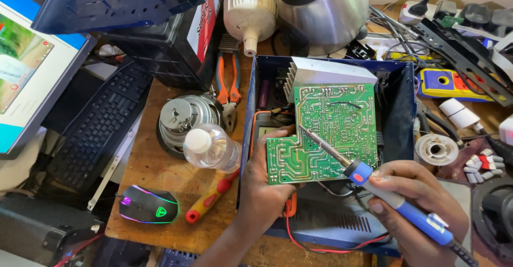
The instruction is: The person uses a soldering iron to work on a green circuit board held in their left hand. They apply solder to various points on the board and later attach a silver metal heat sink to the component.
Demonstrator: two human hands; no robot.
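My left hand (262, 179) grips the lower left edge of a green circuit board (331, 122), solder side up, with a silver heat sink (328, 73) at its far end. The board sits tilted over an open blue metal case (406, 106). My right hand (414, 205) holds a blue-handled soldering iron (395, 203); its thin tip touches the board near the left middle (302, 129). Red wires (320, 248) run out from under the board near my left wrist.
Orange-handled pliers (227, 85), a clear plastic bottle (211, 148), a round metal part (181, 114), a red-and-yellow screwdriver (211, 195) and a lit mouse (148, 205) lie on the wooden bench left of the case. A keyboard (101, 125) and monitor (26, 69) stand far left. A solder spool (436, 149) and a yellow multimeter (449, 84) are to the right.
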